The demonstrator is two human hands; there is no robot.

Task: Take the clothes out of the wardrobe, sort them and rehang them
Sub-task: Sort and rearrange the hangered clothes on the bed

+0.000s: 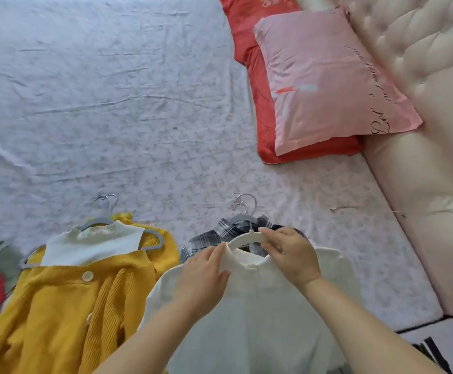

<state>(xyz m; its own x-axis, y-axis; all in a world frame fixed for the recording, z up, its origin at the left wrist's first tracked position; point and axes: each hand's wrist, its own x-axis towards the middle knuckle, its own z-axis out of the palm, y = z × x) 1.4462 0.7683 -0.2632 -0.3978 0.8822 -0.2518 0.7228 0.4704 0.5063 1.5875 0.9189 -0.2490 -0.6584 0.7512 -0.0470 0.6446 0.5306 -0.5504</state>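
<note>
While the white top (247, 306) lies on the bed (112, 117), the left grip (206, 268) pinches its collar and the right grip (287, 255) holds the white hanger (247, 237); just beyond them lies a plaid shirt (206, 238), to their left a yellow cardigan (85, 306).

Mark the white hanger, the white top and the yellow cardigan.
white hanger (247, 238): head view, on its curved bar, just below the hook.
white top (260, 319): head view, on the front panel below the collar.
yellow cardigan (58, 314): head view, on the front knit below the button.
</note>
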